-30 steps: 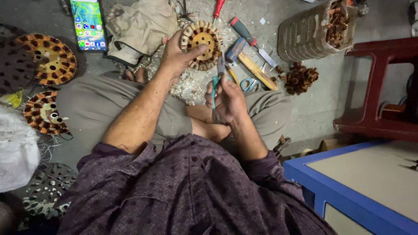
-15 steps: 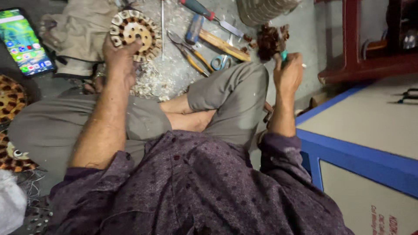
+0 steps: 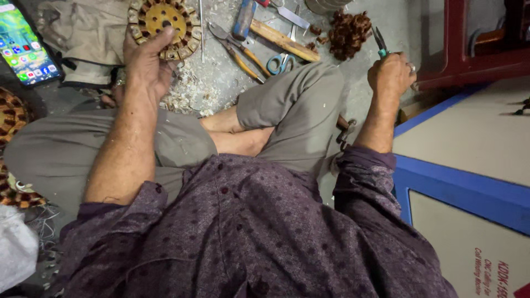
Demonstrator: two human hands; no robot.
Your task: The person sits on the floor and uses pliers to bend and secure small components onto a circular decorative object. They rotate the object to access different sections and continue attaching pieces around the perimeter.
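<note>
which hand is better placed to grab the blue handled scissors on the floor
Right, probably. The right hand hovers nearer the blue-handled scissors but already grips teal-handled pliers. The left hand is busy holding the round slotted metal stator core.

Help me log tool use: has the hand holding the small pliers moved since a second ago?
Yes. The right hand with the pliers swung from beside the round core rightwards, past the scissors, toward the red stool.
</note>
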